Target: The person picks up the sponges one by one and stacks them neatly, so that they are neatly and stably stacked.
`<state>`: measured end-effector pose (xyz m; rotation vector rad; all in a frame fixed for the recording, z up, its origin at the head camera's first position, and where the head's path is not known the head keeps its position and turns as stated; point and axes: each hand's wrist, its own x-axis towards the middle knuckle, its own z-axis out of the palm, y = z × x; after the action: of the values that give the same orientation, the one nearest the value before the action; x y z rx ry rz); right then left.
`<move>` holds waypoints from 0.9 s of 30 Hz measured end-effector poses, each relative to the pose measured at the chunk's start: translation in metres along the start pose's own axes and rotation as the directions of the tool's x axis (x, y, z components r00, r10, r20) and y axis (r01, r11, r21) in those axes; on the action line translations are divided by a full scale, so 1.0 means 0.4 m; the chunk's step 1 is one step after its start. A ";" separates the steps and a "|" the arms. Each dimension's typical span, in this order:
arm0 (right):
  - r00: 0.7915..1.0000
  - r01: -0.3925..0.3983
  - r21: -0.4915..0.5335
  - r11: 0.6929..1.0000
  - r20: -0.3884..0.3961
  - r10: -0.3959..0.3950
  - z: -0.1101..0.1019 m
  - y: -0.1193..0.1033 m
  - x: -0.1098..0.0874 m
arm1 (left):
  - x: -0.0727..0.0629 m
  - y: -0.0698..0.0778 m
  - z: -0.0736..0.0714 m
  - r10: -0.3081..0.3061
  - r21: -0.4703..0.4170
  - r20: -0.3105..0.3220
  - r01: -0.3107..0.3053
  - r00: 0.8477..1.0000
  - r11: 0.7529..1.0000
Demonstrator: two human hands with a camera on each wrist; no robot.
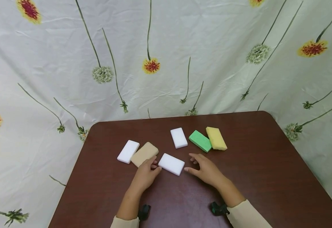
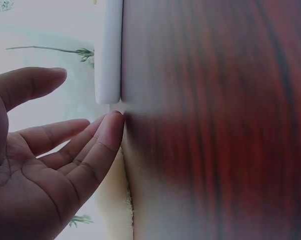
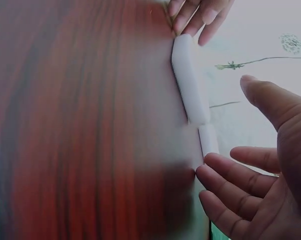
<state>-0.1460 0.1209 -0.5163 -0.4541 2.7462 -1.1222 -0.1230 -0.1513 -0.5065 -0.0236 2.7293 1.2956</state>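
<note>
Centrally, in the head view, the near white block lies flat on the brown table, between the left hand and the right hand. Both hands are empty, each thumb set apart from loosely bent fingers. The left hand hides part of the near right edge of the beige block; contact cannot be determined. Both sleeves are cut off by the lower border. In the left wrist view, the near white block is cropped at the top, and the beige block (blurred here) is partly concealed behind the fingers. In the right wrist view, the left hand is cropped at the top, a farther white block meets the right fingertips in outline, and only a green sliver shows at the bottom.
</note>
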 end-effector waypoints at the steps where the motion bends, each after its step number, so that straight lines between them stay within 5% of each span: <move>1: 1.000 -0.004 0.016 1.000 0.001 0.004 0.003 -0.001 0.000 | 0.001 0.000 0.000 0.001 -0.002 0.001 -0.001 1.000 1.000; 16: 0.998 0.059 0.123 0.991 0.012 -0.061 0.031 -0.009 -0.001 | 0.017 0.003 0.011 -0.005 -0.043 0.021 0.006 1.000 0.999; 27: 0.999 0.033 0.148 0.988 0.000 -0.034 0.033 -0.008 0.004 | 0.024 0.008 0.017 -0.009 -0.062 0.055 0.012 0.998 0.998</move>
<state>-0.1436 0.1094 -0.5235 -0.4834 2.6372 -1.3212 -0.1320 -0.1437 -0.5092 -0.0077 2.6389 1.3574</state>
